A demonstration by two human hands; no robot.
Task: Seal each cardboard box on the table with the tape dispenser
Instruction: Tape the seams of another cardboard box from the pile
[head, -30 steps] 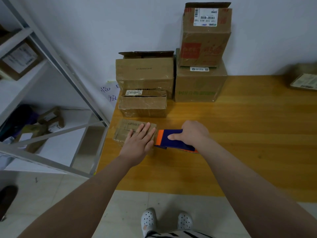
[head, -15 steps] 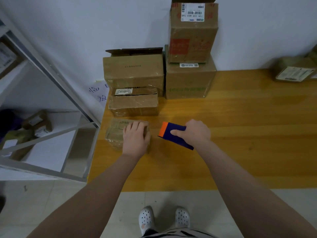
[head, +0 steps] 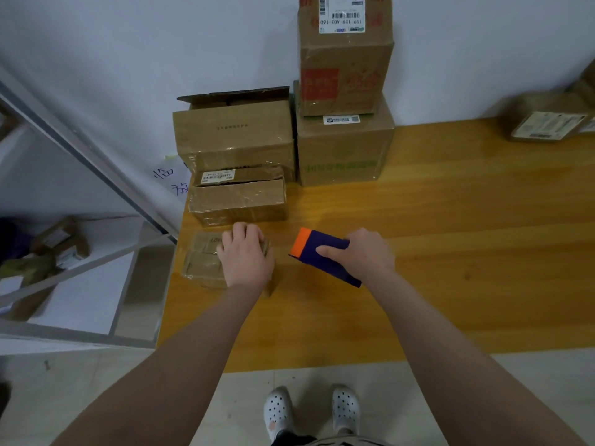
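My right hand [head: 367, 252] gripped the tape dispenser [head: 322, 257], just right of the small box [head: 201, 263] my left hand [head: 246, 260] clutched.

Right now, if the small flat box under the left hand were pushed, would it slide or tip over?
Probably slide: the small flat box lies low and wide, so tipping seems unlikely. Its shiny tape wrap and the glossy table suggest little grip. It sits near the table's left edge, so a leftward push might send it off.
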